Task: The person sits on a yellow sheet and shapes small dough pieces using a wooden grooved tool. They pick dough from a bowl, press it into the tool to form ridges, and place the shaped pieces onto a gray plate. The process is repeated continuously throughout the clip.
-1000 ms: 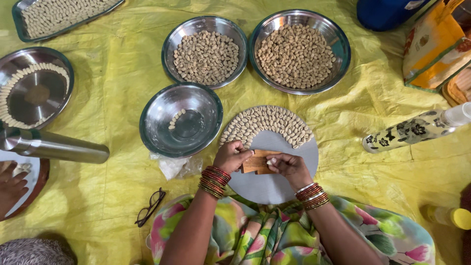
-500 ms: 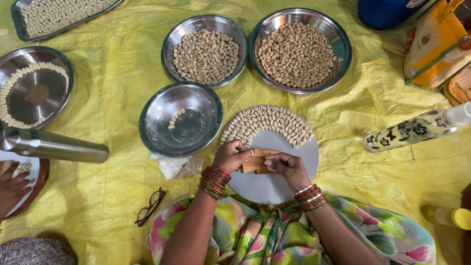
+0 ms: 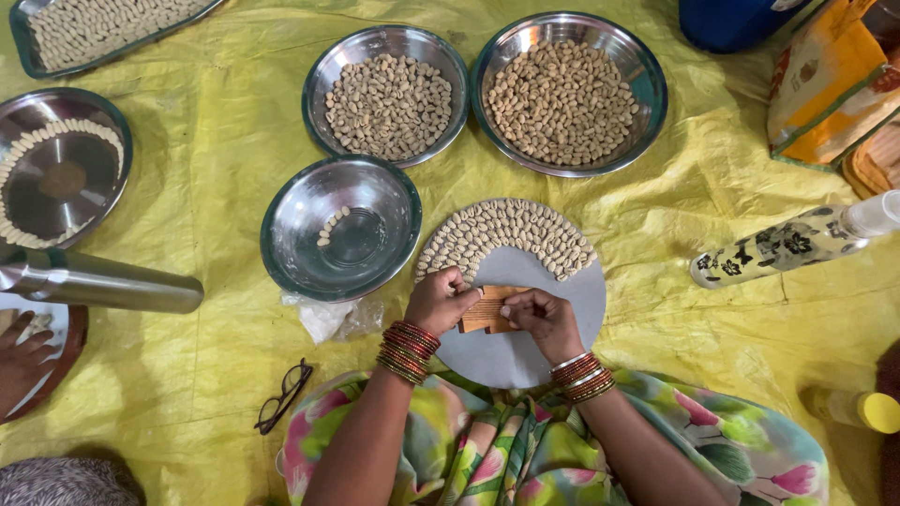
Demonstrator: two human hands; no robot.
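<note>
Small wooden block [image 3: 487, 311] partly hidden under both hands, tray of pale pieces [image 3: 94, 28] cut off at top edge, another person's hand [image 3: 23, 361] cropped at left edge

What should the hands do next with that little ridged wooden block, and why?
Probably the right hand should roll its dough bit along the wooden block, which the left hand steadies. Then it could join the shaped pieces ringing the round board; the near half is bare.
</note>
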